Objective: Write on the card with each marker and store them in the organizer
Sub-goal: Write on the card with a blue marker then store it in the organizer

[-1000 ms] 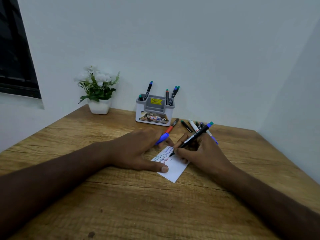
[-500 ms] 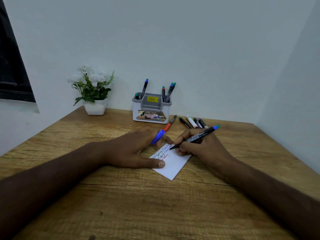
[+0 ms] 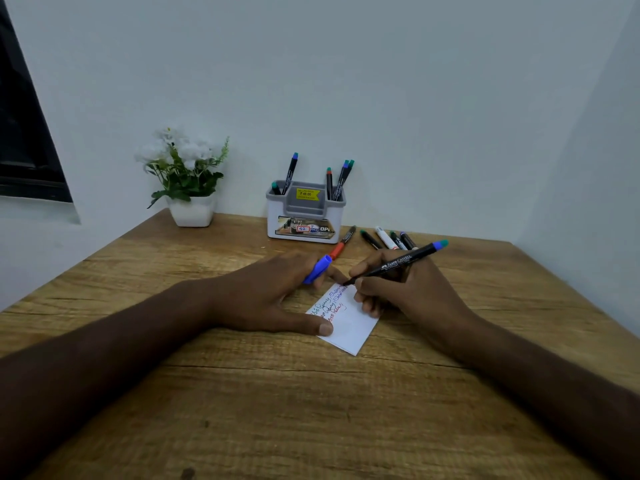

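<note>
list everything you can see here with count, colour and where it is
card: 1, white with blue and red writing, flat on the table between the hands
marker in use: 1, black barrel with blue-green end, tip at the card's far edge
cap: 1, blue, held in the left fingers
organizer: 1, white and grey with yellow sticker, by the back wall
stored markers: 5, dark with green, blue or red ends, upright in the organizer
loose markers: about 5, mixed colours, lying right of the organizer
plant: 1, white flowers in a white pot, left of the organizer
table: 1, wood grain
window: 1, dark, far left
left hand: holds the cap, thumb pressing the card
right hand: grips the marker
</note>
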Action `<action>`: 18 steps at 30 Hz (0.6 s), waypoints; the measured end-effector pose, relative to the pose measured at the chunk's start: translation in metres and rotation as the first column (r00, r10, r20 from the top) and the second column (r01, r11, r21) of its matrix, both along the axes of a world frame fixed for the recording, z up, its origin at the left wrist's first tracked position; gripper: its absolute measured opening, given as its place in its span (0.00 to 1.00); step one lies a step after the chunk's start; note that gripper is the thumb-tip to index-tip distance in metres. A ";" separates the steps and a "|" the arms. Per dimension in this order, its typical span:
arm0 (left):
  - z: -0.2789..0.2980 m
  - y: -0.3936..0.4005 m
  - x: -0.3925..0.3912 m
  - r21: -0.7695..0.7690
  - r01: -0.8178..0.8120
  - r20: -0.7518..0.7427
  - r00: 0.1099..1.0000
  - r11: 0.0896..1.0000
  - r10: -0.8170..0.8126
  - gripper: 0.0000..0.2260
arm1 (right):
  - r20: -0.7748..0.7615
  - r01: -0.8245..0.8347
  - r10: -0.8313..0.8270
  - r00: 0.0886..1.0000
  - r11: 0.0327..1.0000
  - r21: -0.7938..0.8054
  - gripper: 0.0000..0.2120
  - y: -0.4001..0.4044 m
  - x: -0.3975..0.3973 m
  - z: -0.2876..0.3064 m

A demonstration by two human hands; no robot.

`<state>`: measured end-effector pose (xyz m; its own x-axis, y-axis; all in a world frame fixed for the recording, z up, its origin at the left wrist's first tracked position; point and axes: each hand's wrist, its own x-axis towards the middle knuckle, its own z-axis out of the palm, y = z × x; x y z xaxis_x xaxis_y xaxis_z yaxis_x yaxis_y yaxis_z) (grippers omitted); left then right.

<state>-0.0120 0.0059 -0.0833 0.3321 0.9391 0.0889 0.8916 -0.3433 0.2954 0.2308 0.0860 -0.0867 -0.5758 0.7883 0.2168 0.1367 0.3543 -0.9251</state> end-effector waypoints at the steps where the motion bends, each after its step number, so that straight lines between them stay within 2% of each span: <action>1: -0.001 0.001 0.000 0.000 -0.004 -0.010 1.000 1.000 0.004 0.23 | 0.012 -0.004 0.004 1.000 1.000 0.001 0.03 0.001 0.000 0.000; 5: 0.004 -0.002 -0.002 -0.027 0.029 0.075 0.997 0.999 -0.027 0.07 | 0.074 0.000 -0.001 0.997 1.000 0.020 0.07 0.000 -0.002 0.001; 6: 0.005 -0.003 -0.003 -0.044 0.037 0.098 0.995 0.998 -0.033 0.06 | 0.073 0.001 -0.002 0.997 1.000 0.015 0.07 0.000 -0.002 0.002; 9: 0.004 -0.002 -0.011 -0.084 0.053 0.129 0.991 0.995 -0.042 0.12 | 0.059 -0.004 0.004 0.998 1.000 -0.010 0.04 0.000 -0.002 0.003; 11: 0.002 0.000 -0.015 -0.105 0.056 0.113 0.993 0.993 -0.044 0.20 | 0.067 0.006 -0.005 0.998 1.000 -0.016 0.03 0.000 -0.001 0.003; 13: 0.002 0.000 -0.016 -0.119 0.034 0.083 0.996 0.992 -0.025 0.22 | 0.084 0.019 -0.020 0.996 1.000 0.007 0.05 0.000 0.000 0.002; 15: 0.003 0.001 -0.015 -0.116 0.025 0.061 0.998 0.993 -0.018 0.21 | 0.104 0.035 -0.042 0.994 0.997 0.064 0.05 -0.001 0.001 0.002; 18: 0.003 0.001 -0.014 -0.069 0.030 0.070 0.997 0.997 -0.025 0.11 | 0.114 0.039 -0.050 0.992 0.995 0.095 0.05 -0.004 0.001 0.003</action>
